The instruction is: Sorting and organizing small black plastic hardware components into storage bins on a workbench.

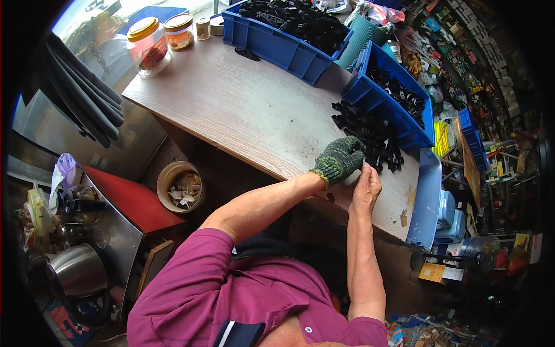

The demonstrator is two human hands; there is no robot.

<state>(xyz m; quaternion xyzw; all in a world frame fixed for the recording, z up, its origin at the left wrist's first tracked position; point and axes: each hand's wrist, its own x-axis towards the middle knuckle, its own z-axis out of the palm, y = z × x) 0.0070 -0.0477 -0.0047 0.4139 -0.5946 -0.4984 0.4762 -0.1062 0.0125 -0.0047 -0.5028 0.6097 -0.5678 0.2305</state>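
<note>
My left hand (340, 158), in a dark green knitted glove, rests over the near right part of the table, its fingers curled in toward my right hand. My bare right hand (365, 188) is closed with its fingertips pressed together, close beside the glove. What lies between the fingers of either hand is hidden or too small to make out. Just beyond both hands a loose heap of small black pieces (370, 132) is spread on the pale wooden table (231, 104). The kind of these pieces does not show clearly.
Beyond the heap stand a blue crate (384, 107) of black pieces and a larger blue crate (272, 49), also filled. Jars, among them an orange-lidded one (148, 49), stand at the far left. A waste bucket (165, 199) sits on the floor beside a metal kettle (78, 270).
</note>
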